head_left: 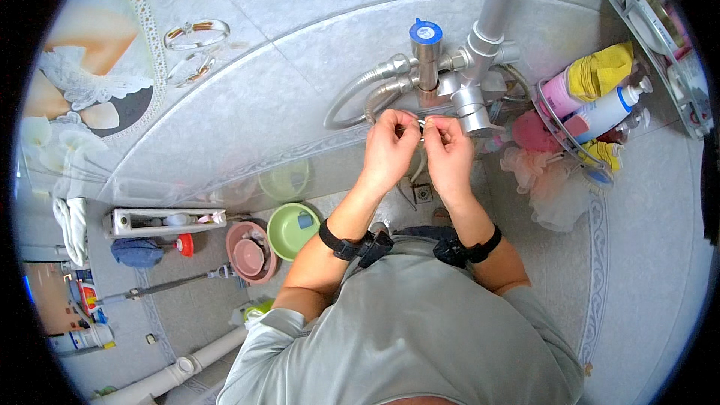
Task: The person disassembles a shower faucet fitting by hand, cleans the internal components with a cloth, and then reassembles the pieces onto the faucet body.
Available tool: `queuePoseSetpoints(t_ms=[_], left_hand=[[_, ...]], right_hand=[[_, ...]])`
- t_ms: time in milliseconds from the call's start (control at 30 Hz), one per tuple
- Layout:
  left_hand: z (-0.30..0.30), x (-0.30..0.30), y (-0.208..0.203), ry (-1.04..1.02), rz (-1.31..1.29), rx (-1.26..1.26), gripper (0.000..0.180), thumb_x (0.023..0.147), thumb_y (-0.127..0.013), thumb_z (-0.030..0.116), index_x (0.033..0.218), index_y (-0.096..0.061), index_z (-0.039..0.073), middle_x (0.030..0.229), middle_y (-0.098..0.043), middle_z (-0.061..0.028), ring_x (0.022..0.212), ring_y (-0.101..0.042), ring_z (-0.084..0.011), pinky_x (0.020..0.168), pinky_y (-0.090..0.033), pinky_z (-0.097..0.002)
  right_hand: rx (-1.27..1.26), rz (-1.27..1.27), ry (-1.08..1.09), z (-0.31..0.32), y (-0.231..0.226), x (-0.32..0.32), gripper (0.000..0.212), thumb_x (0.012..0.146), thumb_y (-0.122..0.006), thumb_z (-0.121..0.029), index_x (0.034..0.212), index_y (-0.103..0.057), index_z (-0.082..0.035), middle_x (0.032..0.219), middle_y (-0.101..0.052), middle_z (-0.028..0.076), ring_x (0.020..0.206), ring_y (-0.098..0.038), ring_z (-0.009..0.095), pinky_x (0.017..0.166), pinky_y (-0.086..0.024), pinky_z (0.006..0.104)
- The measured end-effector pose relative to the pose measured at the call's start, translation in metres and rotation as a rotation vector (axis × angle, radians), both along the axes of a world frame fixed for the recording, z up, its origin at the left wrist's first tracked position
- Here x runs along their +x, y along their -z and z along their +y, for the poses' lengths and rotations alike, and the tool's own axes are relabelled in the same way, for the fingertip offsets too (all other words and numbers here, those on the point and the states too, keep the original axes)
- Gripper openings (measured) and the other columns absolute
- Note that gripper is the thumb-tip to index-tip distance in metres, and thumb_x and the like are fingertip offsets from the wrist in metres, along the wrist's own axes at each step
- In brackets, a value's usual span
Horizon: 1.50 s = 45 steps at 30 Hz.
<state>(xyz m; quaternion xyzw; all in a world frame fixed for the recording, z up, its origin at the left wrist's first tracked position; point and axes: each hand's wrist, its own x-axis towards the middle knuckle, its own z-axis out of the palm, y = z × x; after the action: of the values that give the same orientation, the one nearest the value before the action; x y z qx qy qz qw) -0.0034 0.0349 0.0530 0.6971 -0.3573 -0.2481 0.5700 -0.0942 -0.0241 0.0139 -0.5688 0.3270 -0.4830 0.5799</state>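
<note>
My left hand (391,148) and my right hand (448,151) meet in front of the wall pipework, fingertips nearly together. Both are closed in a pinch around a small whitish piece (422,124) that the fingers mostly hide; its kind cannot be made out. Just beyond them stands a chrome valve (427,56) with a blue cap. Braided metal hoses (360,90) loop out to its left. To the right of the valve, a shower mixer (471,101) joins a thick grey vertical pipe (501,0). A thin hose (418,165) hangs below my fingers.
At right, a wire rack (555,116) holds bottles and yellow packets, with mesh bath puffs (551,187) hanging under it. A shelf (660,52) is above. At left are a green basin (289,234), pink basins (244,255) and a white wall shelf (127,223). A floor drain (423,193) lies below.
</note>
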Motion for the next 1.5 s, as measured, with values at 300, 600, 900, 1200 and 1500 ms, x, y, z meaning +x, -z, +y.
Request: queuePoseSetpoints(t_ms=[300,600,900,1200,1500], left_hand=[[-0.006,-0.004,0.015,-0.042,0.294,-0.098,0.005,0.086,-0.059,0.005,0.088,-0.057,0.001,0.097,-0.06,-0.0043,0.079,-0.054,-0.0088,0.071,-0.045,-0.0231],[0.0,0.007,0.031,0.195,0.479,-0.227,0.008,0.091,-0.056,0.005,0.097,-0.061,0.003,0.106,-0.06,-0.0034,0.09,-0.056,-0.0117,0.079,-0.047,-0.0263],[0.006,0.019,0.031,0.283,-0.106,-0.244,0.02,0.088,-0.061,0.005,0.107,-0.064,0.002,0.116,-0.059,-0.0111,0.106,-0.057,-0.0181,0.085,-0.049,-0.029],[-0.003,0.022,0.036,0.123,-0.394,-0.329,0.022,0.076,-0.072,0.001,0.098,-0.071,0.004,0.108,-0.065,-0.0149,0.097,-0.065,-0.0225,0.082,-0.053,-0.0306],[-0.001,0.023,0.036,0.127,-0.463,-0.344,0.019,0.075,-0.073,0.003,0.093,-0.071,0.003,0.103,-0.067,-0.0141,0.092,-0.066,-0.022,0.079,-0.054,-0.03]], right_hand=[[0.23,-0.106,-0.035,-0.002,0.001,0.003,0.011,0.085,-0.061,-0.003,0.094,-0.06,0.004,0.092,-0.063,0.01,0.072,-0.06,0.013,0.061,-0.05,0.0248],[0.351,-0.25,-0.091,-0.002,-0.011,-0.002,0.006,0.088,-0.056,0.0,0.094,-0.058,0.001,0.1,-0.059,0.01,0.077,-0.058,0.013,0.059,-0.052,0.0243],[0.325,-0.374,-0.143,-0.008,0.002,-0.001,0.007,0.089,-0.056,-0.001,0.096,-0.059,0.0,0.099,-0.06,0.008,0.079,-0.058,0.012,0.064,-0.052,0.0257],[0.135,-0.236,-0.289,-0.026,0.005,-0.003,0.01,0.091,-0.056,-0.006,0.097,-0.059,0.002,0.09,-0.061,0.006,0.077,-0.06,0.011,0.068,-0.052,0.0246],[-0.069,-0.1,-0.319,-0.029,0.013,-0.011,0.016,0.092,-0.055,-0.005,0.104,-0.06,0.003,0.102,-0.061,0.008,0.09,-0.06,0.012,0.078,-0.051,0.0253]])
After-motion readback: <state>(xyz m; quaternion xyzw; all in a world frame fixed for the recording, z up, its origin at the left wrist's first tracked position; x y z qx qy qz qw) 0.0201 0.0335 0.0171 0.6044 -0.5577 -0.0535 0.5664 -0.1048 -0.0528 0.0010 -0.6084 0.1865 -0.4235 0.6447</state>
